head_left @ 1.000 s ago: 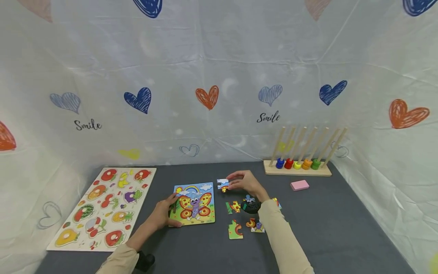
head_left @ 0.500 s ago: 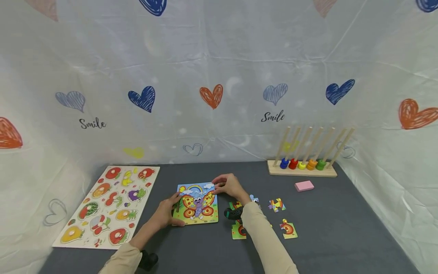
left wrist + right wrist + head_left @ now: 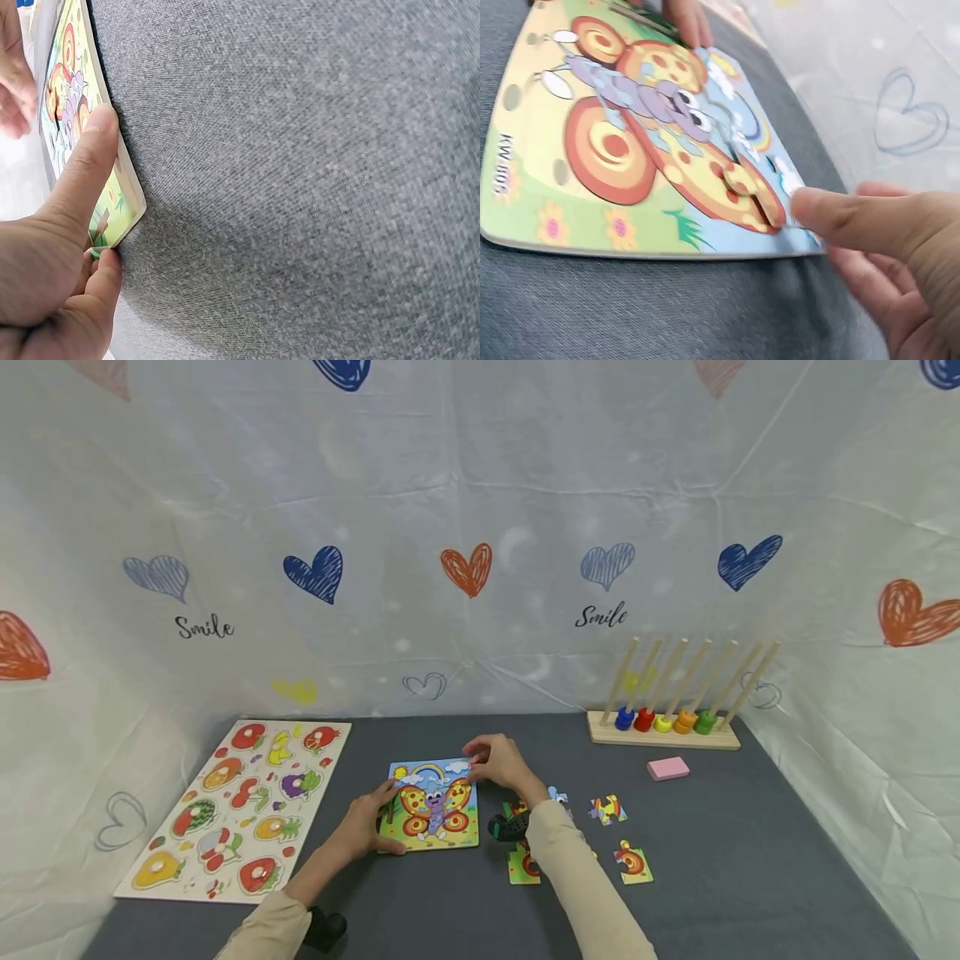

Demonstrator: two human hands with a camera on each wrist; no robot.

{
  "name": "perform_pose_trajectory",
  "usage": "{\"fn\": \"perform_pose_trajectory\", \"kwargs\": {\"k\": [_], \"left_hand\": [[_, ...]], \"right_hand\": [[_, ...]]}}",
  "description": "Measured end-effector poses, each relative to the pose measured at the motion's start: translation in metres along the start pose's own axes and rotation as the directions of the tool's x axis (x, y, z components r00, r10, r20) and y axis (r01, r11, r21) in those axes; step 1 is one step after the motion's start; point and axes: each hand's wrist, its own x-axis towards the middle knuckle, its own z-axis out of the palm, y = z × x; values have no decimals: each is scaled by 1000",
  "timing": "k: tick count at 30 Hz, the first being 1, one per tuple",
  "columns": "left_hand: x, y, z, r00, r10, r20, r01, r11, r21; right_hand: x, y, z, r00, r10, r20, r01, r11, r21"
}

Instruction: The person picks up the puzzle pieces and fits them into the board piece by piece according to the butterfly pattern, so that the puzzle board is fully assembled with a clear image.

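A butterfly jigsaw board (image 3: 435,810) lies flat on the grey table. My left hand (image 3: 358,822) holds its left side, thumb on the picture and fingers at the edge, as the left wrist view shows. At the far right corner my right hand (image 3: 498,762) pinches a jigsaw piece (image 3: 769,199) with cloud and wing print; the piece rests on the board, one edge slightly raised. Most of its cloud end is hidden by the thumb. Loose jigsaw pieces (image 3: 607,810) lie right of the board, some partly under my right forearm.
On the left lies a wooden fruit puzzle board (image 3: 240,810). A peg stacker (image 3: 663,737) with coloured rings stands at the back right, and a pink block (image 3: 667,768) sits in front of it. A printed sheet (image 3: 390,527) hangs behind the table.
My right hand has carried the jigsaw piece left from beside the board onto its far right corner. Over the last half second it has barely moved. My left hand keeps holding the board.
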Motion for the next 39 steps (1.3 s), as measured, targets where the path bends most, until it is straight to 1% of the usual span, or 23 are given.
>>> {"fn": "perform_pose_trajectory", "kwargs": {"k": [3,5,7,11,13,18,21,23,26,29,30,32,34,36,39], "left_hand": [[0,-1,0,1000,-2,-6,2,1000,-1],[0,-1,0,1000,-1,-6,1,1000,-2],[0,-1,0,1000,5,-1,-5,1000,-2],[0,0,0,1000,9,9,-9,1000,-2],[0,0,-1,1000,12,7,-12,1000,-3],[-1,0,-1,1000,16,5,-16,1000,-4],[0,0,0,1000,20,6,-20,1000,-8],[0,0,0,1000,21,6,-21,1000,-9],[0,-1,0,1000,19,3,-19,1000,-14],[1,-1,0,1000,19,2,-19,1000,-8],[1,-1,0,1000,16,2,-16,1000,-12],[1,-1,0,1000,25,2,-25,1000,-11],[1,-2,0,999,32,0,-32,999,-17],[0,-2,0,999,41,-4,-41,999,-23],[-1,-4,-1,999,52,-2,-52,998,-40]], "right_hand": [[0,-2,6,998,-56,-20,57,998,35],[-1,-2,11,996,-85,-10,85,995,54],[-1,0,15,995,-98,0,98,994,44],[-3,1,18,992,-123,26,123,992,0],[-3,0,18,991,-132,37,133,990,-38],[-4,-4,16,990,-132,48,137,982,-128],[-4,-6,16,991,-128,48,134,979,-155],[-3,-4,17,992,-121,45,127,983,-137],[-5,1,15,990,-138,34,140,990,-36],[-10,9,8,989,-149,10,148,987,65],[-13,11,3,988,-151,5,150,985,86],[-22,17,-8,989,-151,6,150,984,98],[-32,19,-23,990,-140,33,137,986,94],[-43,22,-38,989,-120,83,113,989,93],[-59,25,-55,985,-71,156,64,997,50]]}}
